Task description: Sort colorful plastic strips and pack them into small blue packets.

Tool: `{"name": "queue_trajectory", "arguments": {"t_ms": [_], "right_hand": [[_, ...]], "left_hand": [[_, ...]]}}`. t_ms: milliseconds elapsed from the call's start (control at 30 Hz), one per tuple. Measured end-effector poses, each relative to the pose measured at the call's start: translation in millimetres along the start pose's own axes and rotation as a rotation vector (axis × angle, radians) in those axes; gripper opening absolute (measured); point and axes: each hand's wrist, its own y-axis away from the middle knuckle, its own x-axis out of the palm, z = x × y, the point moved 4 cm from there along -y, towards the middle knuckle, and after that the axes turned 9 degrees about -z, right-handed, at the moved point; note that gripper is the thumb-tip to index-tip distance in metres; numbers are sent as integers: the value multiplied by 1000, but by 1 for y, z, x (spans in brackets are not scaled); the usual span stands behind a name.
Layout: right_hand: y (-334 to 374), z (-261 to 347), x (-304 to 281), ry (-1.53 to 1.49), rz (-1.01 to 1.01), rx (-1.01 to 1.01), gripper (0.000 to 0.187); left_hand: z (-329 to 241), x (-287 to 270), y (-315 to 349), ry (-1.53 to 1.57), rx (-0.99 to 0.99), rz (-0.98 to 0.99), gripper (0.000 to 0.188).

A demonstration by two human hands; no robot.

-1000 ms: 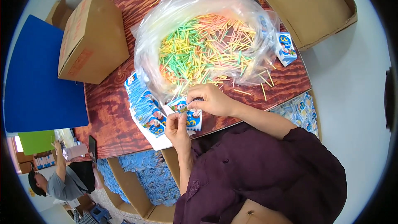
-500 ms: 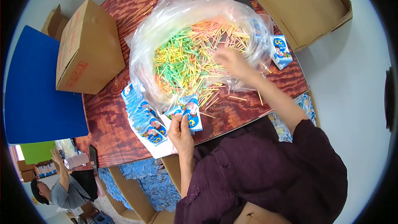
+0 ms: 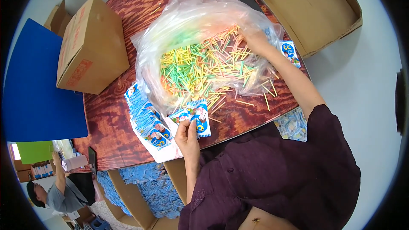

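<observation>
My left hand (image 3: 187, 136) is closed in a pinch on small blue-and-white packets (image 3: 200, 117) at the table's near edge. Thin straw-like sticks (image 3: 200, 66) in yellow, green, pink and orange lie heaped inside a large clear plastic bag (image 3: 149, 42), its mouth spread wide. My right hand (image 3: 254, 41) reaches into the bag's right side, at the edge of the sticks. Its fingertips are hard to make out against sticks and plastic. Left of my left hand, a fanned row of flat blue-and-white packets (image 3: 149, 119) rests on a white sheet (image 3: 159, 154).
A closed cardboard box (image 3: 96, 47) stands at the left, an open one (image 3: 306, 8) at the far right. One packet (image 3: 290, 53) lies beside the bag. Boxes of blue packets (image 3: 155, 191) sit below the table. Another person (image 3: 66, 194) works at lower left.
My right hand has moved right and farther away, to the bag's right side. The plastic has shifted over the far sticks, and more sticks lie at the right. My left hand keeps its pinch.
</observation>
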Motion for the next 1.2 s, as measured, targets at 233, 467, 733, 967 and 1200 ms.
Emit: {"name": "queue_trajectory", "arguments": {"t_ms": [233, 467, 733, 967, 1200], "right_hand": [[3, 6, -9, -62, -149, 2, 42], [-23, 42, -35, -139, 222, 45, 27], [-18, 46, -24, -761, 192, 162, 15], [12, 76, -36, -1746, 463, 641, 12], [88, 163, -36, -2088, 579, 723, 17]], "left_hand": [[-9, -9, 5, 68, -54, -26, 4], [-3, -18, 8, 101, -99, -68, 5], [-4, -14, 5, 133, -78, -46, 5], [-6, -10, 5, 98, -85, -40, 6], [-3, -10, 7, 63, -103, -48, 7]]}}
